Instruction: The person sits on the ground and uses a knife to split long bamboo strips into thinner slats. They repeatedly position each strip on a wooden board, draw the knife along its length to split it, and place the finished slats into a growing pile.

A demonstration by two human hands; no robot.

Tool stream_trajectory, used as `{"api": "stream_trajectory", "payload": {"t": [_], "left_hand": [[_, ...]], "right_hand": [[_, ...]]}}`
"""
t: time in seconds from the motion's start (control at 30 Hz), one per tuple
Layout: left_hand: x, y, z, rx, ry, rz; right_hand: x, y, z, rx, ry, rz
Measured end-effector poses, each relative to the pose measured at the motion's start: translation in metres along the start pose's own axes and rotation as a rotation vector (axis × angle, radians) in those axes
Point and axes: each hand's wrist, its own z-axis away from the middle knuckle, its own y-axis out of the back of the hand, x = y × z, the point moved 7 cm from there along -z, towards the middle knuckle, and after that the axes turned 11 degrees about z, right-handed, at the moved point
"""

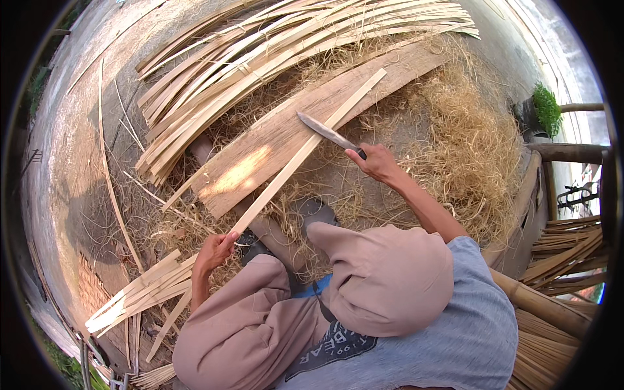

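Note:
My left hand (218, 252) is closed round the near end of a long pale bamboo strip (284, 174). The strip slants up and away to the right, its far part lying over a wide wooden plank (260, 153). In my right hand (377, 164) is the dark handle of a knife (328, 132). Its blade crosses the strip at the plank's near edge, with the tip pointing to the upper left. Whether the blade cuts into the strip cannot be made out.
Beyond the plank lies a large bundle of bamboo strips (260, 58). Curly shavings (468, 143) heap up at right. A smaller pile of strips (140, 296) sits by my left arm. Bamboo poles (543, 302) and more strips (569, 253) are at far right, near a green plant (547, 109).

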Motion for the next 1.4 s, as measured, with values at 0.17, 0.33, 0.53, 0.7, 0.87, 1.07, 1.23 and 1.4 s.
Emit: {"api": "stream_trajectory", "payload": {"t": [0.17, 0.33, 0.53, 0.7, 0.87, 1.07, 1.23, 1.4], "left_hand": [[-0.017, 0.014, 0.030, 0.041, 0.036, -0.027], [-0.040, 0.022, 0.030, 0.064, 0.067, 0.006], [-0.051, 0.030, 0.030, 0.045, 0.074, 0.063], [0.043, -0.040, 0.007, 0.284, -0.559, -0.197], [0.072, -0.079, -0.023, 0.499, -0.539, -0.641], [0.081, -0.065, -0.019, 0.397, -0.488, -0.416], [0.084, -0.071, -0.020, 0.397, -0.492, -0.349], [0.073, -0.058, -0.015, 0.375, -0.389, -0.321]], "right_hand": [[0.082, 0.029, -0.041, -0.151, -0.419, -0.159], [0.041, 0.002, -0.025, -0.032, -0.076, 0.006], [0.077, 0.036, -0.045, -0.004, -0.300, -0.065], [0.010, -0.004, -0.014, 0.022, -0.299, -0.289], [-0.063, -0.029, 0.031, -0.148, -0.171, -0.373], [-0.115, -0.014, 0.093, -0.029, 0.353, -0.131], [-0.012, 0.022, 0.008, 0.132, -0.050, -0.134], [-0.052, 0.000, 0.026, 0.048, 0.192, -0.132]]}}
